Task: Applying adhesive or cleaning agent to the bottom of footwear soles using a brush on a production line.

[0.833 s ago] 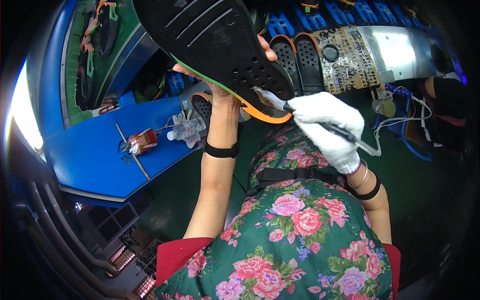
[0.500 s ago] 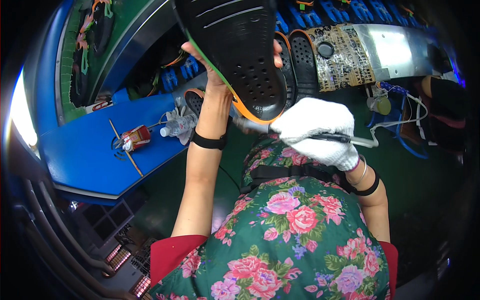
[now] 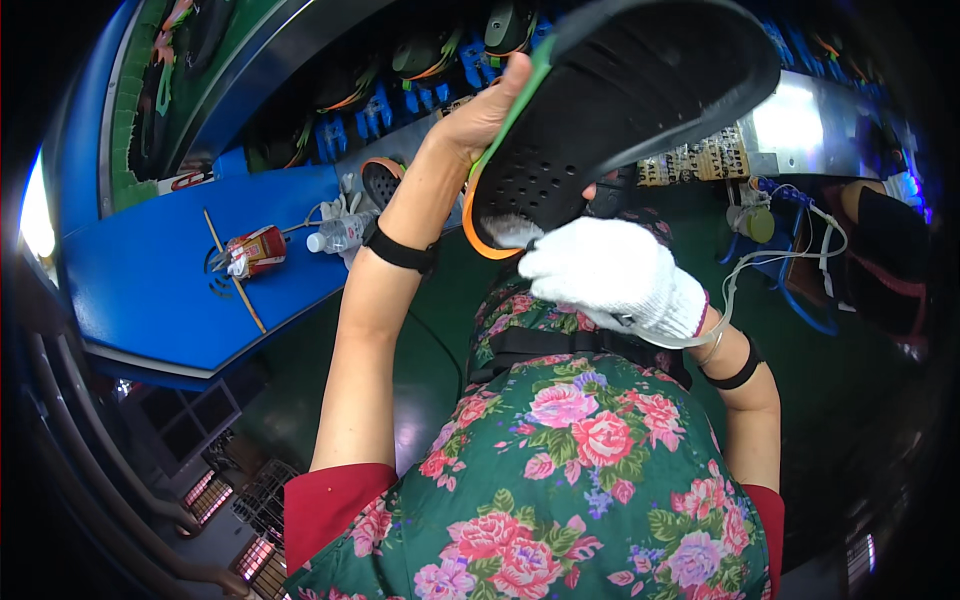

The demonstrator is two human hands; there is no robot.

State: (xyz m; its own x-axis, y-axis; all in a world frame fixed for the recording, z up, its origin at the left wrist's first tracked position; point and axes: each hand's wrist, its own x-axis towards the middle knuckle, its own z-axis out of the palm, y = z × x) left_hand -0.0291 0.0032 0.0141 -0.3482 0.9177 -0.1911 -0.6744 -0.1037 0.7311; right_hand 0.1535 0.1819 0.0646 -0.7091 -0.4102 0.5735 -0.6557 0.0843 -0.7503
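Note:
My bare left hand (image 3: 478, 122) is closed round the edge of a large black shoe sole (image 3: 650, 85) with a green and orange rim, held tilted in front of me. Small holes dot the sole's heel. In a white knit glove, my right hand (image 3: 605, 272) is closed on a brush whose pale bristles (image 3: 512, 232) lie against the heel end, inside the orange rim. Most of the brush handle is hidden by the glove. A clear, whitish tube (image 3: 728, 285) runs from below the glove toward the right.
On the blue table (image 3: 130, 290) at left are a red carton (image 3: 262, 250), a thin stick (image 3: 248, 300) and a plastic bottle (image 3: 340, 234). Another sole (image 3: 382, 184) lies behind. Shoe parts on blue holders (image 3: 430, 95) line the back. A yellowish cup (image 3: 757, 225) sits at right.
The sole has turned, its toe end swinging right and its heel shifting left. The brush has moved from beside the orange rim onto the heel's inner surface.

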